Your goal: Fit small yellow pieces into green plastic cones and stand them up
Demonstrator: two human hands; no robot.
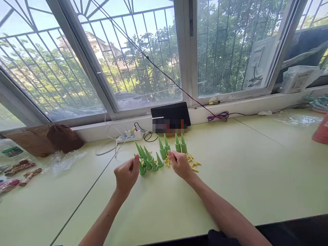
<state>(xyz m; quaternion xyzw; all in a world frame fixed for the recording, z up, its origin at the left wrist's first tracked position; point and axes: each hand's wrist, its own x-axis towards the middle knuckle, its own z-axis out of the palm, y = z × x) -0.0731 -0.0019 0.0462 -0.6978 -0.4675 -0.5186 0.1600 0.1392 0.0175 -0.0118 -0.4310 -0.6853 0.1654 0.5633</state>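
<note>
My left hand (126, 173) is closed in a fist with the thumb pointing up, and nothing shows in it. Just right of it stand several green pointed cones (148, 160) with round bases, the nearest ones close to the thumb. My right hand (180, 164) is also a fist, thumb raised, with no object visible in it. Behind it are a pair of green cones (183, 146) and, slightly left, another pair of taller green cones (162, 150). Small yellow pieces (194, 164) lie in a loose pile beside and partly behind my right hand.
A dark-screened tablet (170, 116) leans at the windowsill behind the cones. Left of it lies a white power strip (129, 136) with cables. Brown spool-like pieces (22, 167) and plastic wrap sit at far left. A red object (321, 131) stands at the right edge.
</note>
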